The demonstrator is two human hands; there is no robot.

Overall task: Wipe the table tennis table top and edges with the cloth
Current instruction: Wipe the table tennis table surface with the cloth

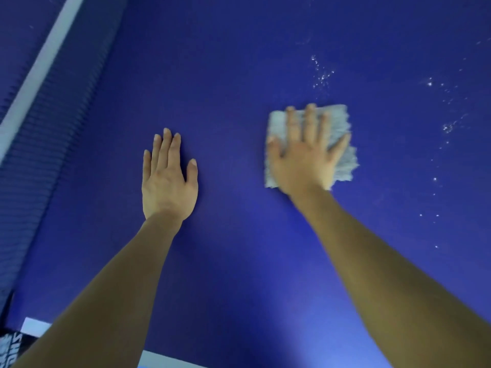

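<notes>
Shot from a single wide-angle camera on the head, above and behind both forearms. Faced forward and steeply down, near enough to fill almost the whole frame with the blue table tennis table top (239, 75). Framed the right hand (305, 160), flat on the cloth (342, 123), a little right of centre. Took in the left hand (168, 179) left of that grip, the net (39, 160) far left of it, droplets (322, 75) beyond it, and the white edge line (164, 360) nearer the camera.

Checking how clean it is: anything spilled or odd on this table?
Yes: pale specks or droplets dot the blue table top beyond and right of the cloth under the right hand.
</notes>
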